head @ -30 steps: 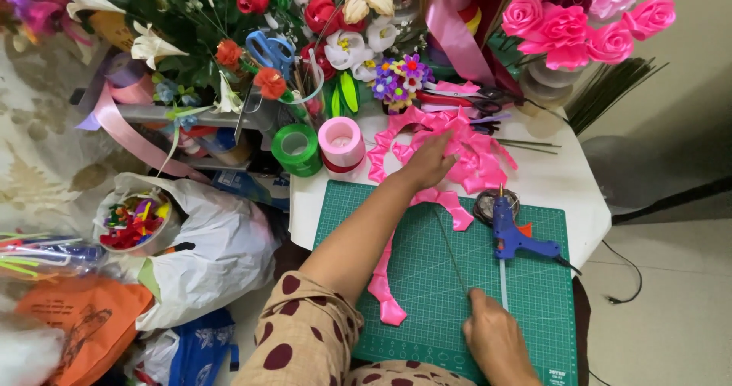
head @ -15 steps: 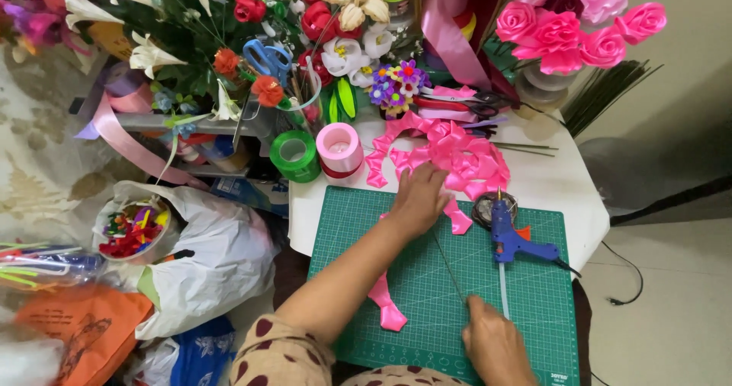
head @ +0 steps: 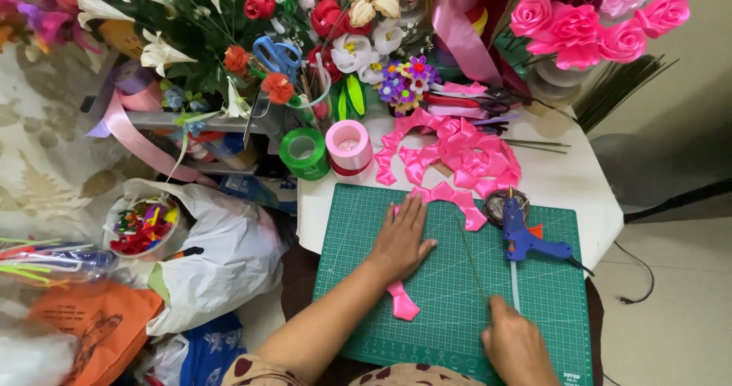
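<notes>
I've drawn my left hand [head: 399, 241] back from the folded ribbon pile [head: 456, 156]; its grip now lies spread flat on a pink ribbon strip [head: 401, 302], right hand [head: 518, 346] pinching thin wire [head: 474, 262].

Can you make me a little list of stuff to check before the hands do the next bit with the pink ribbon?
1. Left hand flat on the pink ribbon strip: ok.
2. Right hand touching the thin wire: ok; real grip: cannot tell.
3. Blue glue gun lying on the green cutting mat, apart from both hands: ok.
4. Glue gun hot: cannot tell.
5. Folded ribbon petals off the middle of the mat: ok.
</notes>
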